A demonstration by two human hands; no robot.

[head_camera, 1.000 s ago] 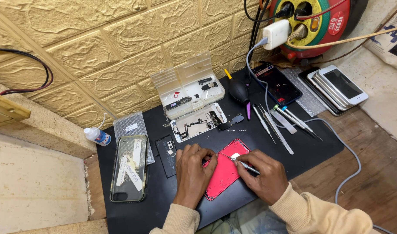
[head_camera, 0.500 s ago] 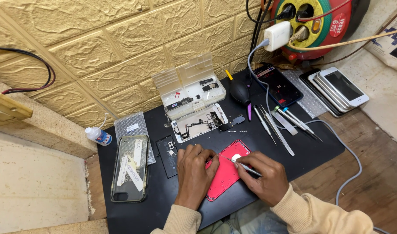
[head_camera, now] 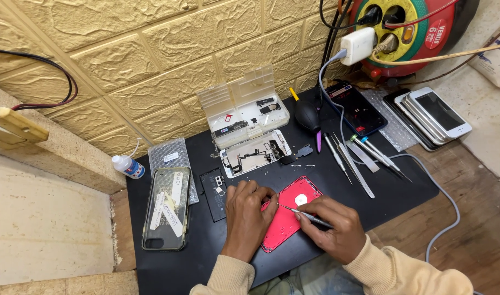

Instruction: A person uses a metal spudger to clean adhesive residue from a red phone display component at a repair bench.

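Red phone back (head_camera: 287, 218) lies flat, lower centre of frame, on black mat (head_camera: 206, 257) over the worktop. Left hand (head_camera: 245, 216) pressed down on its left edge, fingers curled, prob. to pin it steady. Right hand (head_camera: 333, 228) pinches thin metal tool (head_camera: 304, 214), tip near the middle of the back. Opened phone frame (head_camera: 255, 154) and clear parts box (head_camera: 243, 112) just above. Tweezers row (head_camera: 359, 158) at right, apart. Clear phone case (head_camera: 167, 214) at left. Open mat mostly lower left; mat edge close below the wrists.
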